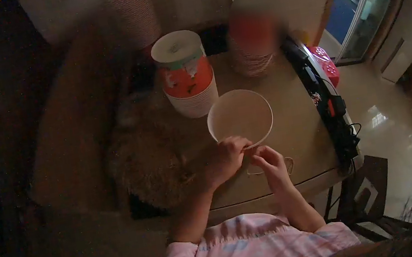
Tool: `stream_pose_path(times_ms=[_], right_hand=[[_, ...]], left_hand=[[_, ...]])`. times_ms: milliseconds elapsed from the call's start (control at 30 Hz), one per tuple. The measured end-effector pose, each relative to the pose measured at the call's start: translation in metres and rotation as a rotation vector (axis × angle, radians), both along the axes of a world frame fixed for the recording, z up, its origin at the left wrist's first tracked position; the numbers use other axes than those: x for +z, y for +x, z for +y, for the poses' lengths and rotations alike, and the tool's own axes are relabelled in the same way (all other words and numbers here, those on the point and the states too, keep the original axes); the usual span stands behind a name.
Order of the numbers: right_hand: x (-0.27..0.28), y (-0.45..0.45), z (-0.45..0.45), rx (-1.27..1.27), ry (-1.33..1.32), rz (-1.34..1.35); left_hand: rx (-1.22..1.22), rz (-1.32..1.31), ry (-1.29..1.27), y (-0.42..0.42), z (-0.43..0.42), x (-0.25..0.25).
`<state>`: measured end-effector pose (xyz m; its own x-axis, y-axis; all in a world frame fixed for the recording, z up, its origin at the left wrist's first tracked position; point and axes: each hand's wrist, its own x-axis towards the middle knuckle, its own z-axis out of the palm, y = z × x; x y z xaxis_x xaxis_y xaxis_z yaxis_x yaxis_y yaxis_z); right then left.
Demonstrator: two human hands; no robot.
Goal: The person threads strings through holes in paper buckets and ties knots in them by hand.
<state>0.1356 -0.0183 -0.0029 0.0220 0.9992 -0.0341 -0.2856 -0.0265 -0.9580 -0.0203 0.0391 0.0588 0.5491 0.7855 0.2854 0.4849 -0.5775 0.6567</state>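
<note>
A white paper bucket is tipped so its round opening faces me. My left hand is closed on its near rim, fingers gripping the edge. Just right of it, my right hand has its thumb and fingers pinched together close to the rim. What they pinch is too small to make out. A thin pale loop shows on the table beside the right hand. Behind the bucket stands a stack of nested paper buckets with an orange-red and green print, upside down.
Another stack of red and white buckets stands farther back on the table. A brown furry thing lies at left. A black power strip with cables runs along the right edge. A dark chair stands at lower right.
</note>
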Motion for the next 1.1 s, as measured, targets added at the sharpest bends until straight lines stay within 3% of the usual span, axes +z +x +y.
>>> stream_pose_path(times_ms=[833,1100], right_hand=[[-0.008,0.014,0.015,0.159,-0.092,0.0],[-0.026,0.02,0.021,0.138,0.004,-0.039]], left_hand=[[-0.012,0.06,-0.013,0.009,-0.001,-0.007],[-0.088,0.107,-0.113,0.006,0.002,0.011]])
